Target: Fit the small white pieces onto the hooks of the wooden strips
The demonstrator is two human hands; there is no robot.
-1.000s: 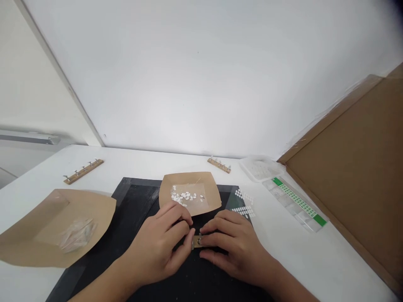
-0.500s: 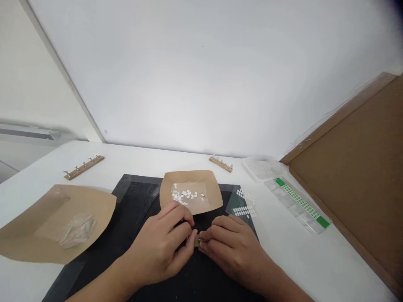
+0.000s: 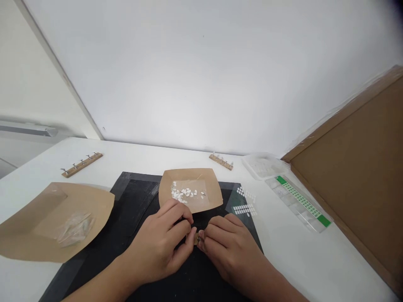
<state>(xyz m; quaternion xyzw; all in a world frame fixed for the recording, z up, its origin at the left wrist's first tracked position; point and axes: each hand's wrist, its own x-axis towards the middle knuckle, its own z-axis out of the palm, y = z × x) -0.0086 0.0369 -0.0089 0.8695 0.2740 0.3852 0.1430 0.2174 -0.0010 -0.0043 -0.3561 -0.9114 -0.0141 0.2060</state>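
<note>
A small wooden strip (image 3: 196, 241) sits between my hands over the black mat (image 3: 176, 289): my left hand (image 3: 163, 241) clamps it, my right hand's (image 3: 225, 243) fingers bunch together at its metal fitting (image 3: 198, 238). It's probably light and stiff, best held by its long edges. Fingers hide most; what the right ones pinch, I can't tell.

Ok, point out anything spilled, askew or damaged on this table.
Nothing looks spilled or damaged: the small white pieces lie inside the middle tray. Mildly askew, the left tray overlaps the edge of the black mat.
</note>
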